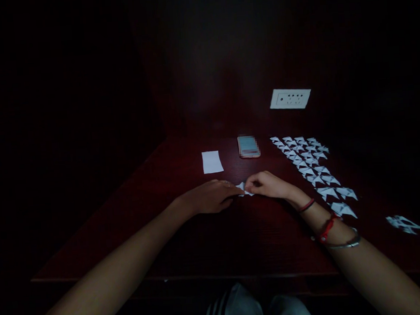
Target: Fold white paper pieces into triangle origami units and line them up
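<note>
Clock centred on the folded paper piece (241, 186), 12 pointing away from the person. Piece sits on the dark red table (187, 242), between both hands' fingertips, partly covered.

Handling, judged by eye: near weightless, thin, stiff only along creases, soft across flat faces; should crush or tear easily, low slip risk. Best hold: light fingertip pinch on a creased edge, points left alone.

Left hand (213, 196): forearm in from 8 o'clock, palm down, fingers together, aimed at 3, tips on the piece. Thumb sits lower; pinching or just pressing, can't tell.

Right hand (268, 184): forearm in from 4, wrist bent, fingers curled, thumb and index apparently pinching the piece's 3 o'clock end.

Flat white sheet (212, 162) at 10–11; rows of folded pieces (307, 171) at 2–3.
</note>
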Tool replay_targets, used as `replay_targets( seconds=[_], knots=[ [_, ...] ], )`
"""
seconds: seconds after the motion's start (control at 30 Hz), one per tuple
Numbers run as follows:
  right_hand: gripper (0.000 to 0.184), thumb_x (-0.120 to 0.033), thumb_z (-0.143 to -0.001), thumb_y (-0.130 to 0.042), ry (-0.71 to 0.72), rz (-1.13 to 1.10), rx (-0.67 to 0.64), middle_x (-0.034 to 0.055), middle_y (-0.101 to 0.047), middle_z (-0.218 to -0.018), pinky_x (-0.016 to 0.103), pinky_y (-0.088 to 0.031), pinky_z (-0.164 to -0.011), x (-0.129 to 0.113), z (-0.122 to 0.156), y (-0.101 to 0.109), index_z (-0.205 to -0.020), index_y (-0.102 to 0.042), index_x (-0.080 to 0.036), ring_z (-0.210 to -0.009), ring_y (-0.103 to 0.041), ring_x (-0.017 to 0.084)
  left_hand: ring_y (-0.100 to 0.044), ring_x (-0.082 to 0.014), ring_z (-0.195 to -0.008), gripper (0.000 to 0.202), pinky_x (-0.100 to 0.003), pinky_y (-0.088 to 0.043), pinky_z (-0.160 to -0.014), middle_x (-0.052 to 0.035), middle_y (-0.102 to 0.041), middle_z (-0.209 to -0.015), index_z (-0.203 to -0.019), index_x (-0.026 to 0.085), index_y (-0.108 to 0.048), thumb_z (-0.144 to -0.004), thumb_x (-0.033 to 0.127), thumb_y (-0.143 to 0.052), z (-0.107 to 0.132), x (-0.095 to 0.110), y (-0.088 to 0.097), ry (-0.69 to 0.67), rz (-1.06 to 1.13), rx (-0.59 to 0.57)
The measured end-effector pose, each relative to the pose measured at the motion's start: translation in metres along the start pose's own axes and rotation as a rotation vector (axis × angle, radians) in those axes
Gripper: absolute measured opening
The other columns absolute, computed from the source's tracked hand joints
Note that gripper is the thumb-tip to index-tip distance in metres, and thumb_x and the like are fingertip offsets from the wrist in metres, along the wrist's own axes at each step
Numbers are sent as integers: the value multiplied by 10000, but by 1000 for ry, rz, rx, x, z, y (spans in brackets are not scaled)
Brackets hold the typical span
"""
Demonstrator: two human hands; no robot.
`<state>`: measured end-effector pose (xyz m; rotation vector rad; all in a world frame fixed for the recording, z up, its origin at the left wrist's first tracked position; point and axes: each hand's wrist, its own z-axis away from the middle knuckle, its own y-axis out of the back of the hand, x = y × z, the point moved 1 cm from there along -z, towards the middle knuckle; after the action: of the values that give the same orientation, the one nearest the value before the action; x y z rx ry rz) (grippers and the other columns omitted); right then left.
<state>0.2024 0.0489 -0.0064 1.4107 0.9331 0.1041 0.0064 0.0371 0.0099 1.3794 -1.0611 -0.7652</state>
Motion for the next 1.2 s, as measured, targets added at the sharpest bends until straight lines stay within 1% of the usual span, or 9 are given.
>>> replay_targets(
  seconds=[0.13,0.27,0.4,0.63,0.77,0.9,1.0,1.07,1.2],
  knots=[
    [158,-189,-700,-469,-14,-37,-6,11,-593,-674,193,-359,-559,4,-2,-3,-756,-603,-128,-606,-506,87,-426,-143,-1038,377,-273,-295,-888,-5,-472,-1151,-1157,244,-419,-794,144,-410,-1,-2,-4,-17,-24,-13],
    [151,-187,-697,-473,-26,-37,-19,14,-590,-680,196,-358,-555,6,-3,-4,-758,-597,-126,-607,-506,88,-413,-152,-1050,382,-282,-299,-888,0,-433,-1185,-1162,269,-418,-796,156,-409,-1,-3,-5,7,-70,-32],
    [146,-167,-709,-457,22,9,-33,14,-589,-677,195,-353,-562,3,-3,-2,-754,-591,-127,-599,-503,84,-418,-149,-1040,384,-274,-310,-873,2,-442,-1170,-1164,273,-412,-802,147,-393,-1,-3,-6,17,-78,-23],
    [145,-142,-729,-446,120,107,-29,12,-572,-663,193,-335,-564,0,-3,1,-762,-586,-131,-585,-479,81,-445,-141,-1000,388,-263,-309,-861,5,-453,-1156,-1171,275,-403,-804,150,-388,0,-5,-8,-10,-87,-6],
    [135,-155,-741,-449,120,131,-14,13,-568,-661,193,-328,-559,1,-3,-1,-769,-580,-133,-583,-473,81,-422,-149,-1034,398,-271,-296,-874,8,-432,-1182,-1166,279,-409,-796,133,-382,-1,-3,-9,12,-95,-1],
    [129,-183,-753,-453,96,116,28,9,-560,-650,192,-336,-557,2,-1,-3,-733,-567,-128,-578,-471,78,-406,-157,-1052,426,-284,-298,-874,15,-413,-1199,-1165,287,-406,-776,114,-382,-2,-3,-10,50,-91,-17],
    [121,-185,-753,-465,82,59,71,8,-568,-672,191,-360,-560,0,5,0,-795,-566,-132,-593,-491,81,-415,-159,-1039,453,-292,-309,-864,21,-415,-1194,-1166,300,-401,-763,96,-377,-2,-3,-9,68,-80,-32],
    [144,-176,-753,-472,126,39,68,18,-586,-716,201,-381,-588,-4,9,5,-846,-575,-140,-632,-516,91,-421,-158,-1031,468,-293,-314,-858,23,-420,-1188,-1167,308,-398,-756,84,-377,-2,-4,-9,73,-76,-33],
    [186,-128,-751,-465,255,122,-13,39,-607,-809,239,-400,-690,-10,14,12,-833,-627,-167,-747,-546,117,-417,-152,-1040,469,-286,-315,-860,26,-423,-1188,-1155,314,-412,-753,75,-376,-1,-6,-9,71,-60,-22]
  ],
)
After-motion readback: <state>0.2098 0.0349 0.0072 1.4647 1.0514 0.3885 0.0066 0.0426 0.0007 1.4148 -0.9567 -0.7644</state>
